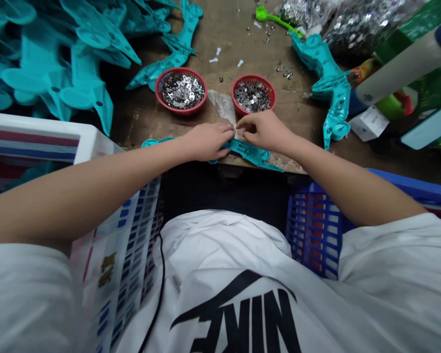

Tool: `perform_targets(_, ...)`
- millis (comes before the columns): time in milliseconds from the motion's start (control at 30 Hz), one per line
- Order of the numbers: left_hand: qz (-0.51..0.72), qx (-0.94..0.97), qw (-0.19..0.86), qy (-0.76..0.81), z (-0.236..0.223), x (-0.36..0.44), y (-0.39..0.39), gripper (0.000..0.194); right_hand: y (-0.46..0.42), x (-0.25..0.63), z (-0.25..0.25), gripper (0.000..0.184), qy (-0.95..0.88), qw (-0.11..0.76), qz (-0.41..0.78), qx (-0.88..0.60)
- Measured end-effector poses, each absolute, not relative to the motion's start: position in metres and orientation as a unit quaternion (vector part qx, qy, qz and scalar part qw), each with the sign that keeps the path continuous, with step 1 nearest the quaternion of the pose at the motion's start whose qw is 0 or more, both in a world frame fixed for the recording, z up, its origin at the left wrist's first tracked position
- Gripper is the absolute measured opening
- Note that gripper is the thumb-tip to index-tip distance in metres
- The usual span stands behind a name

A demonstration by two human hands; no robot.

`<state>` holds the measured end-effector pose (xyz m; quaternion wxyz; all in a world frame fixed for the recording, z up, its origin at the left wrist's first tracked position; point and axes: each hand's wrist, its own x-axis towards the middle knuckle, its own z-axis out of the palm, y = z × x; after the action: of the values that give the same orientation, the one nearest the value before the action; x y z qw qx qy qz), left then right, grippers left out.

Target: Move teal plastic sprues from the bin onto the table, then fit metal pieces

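A long teal plastic part [255, 155] lies along the near edge of the table. My left hand [208, 141] is closed over its middle, fingers resting on top and thumb at the near side. At the part's right half, my right hand [267, 130] is bent in a pinch, with its fingertips close to those of my left hand. Whatever is between them is too small to make out. Just beyond the hands are two red baskets, the left basket [182, 112] and the right basket [236, 104], both filled with small shiny metal pieces.
Teal parts [36, 63] are piled at the left, above a white crate [40, 120]. Another teal part [330, 81] lies at the right, near bags of metal pieces [371, 24] and a green spoon [275, 18]. A blue basket [312, 225] stands below the table's right side.
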<state>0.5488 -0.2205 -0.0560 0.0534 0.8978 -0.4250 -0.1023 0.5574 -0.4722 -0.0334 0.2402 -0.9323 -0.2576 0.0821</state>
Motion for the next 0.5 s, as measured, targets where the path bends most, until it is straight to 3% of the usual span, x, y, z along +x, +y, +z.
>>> perform_targets(300,-0.107,0.89,0.057,-0.44,-0.0596,0.5515,-0.2187,0.054,-0.4807,0.5665,-0.0342,0.031,-0.368,0.179,0.163,-0.898)
perform_targets(500,-0.109,0.886,0.067,-0.446,-0.0593,0.5508,-0.2192,0.054,-0.4793,0.5667,-0.0388,0.031,-0.46,0.113,0.142,-0.869)
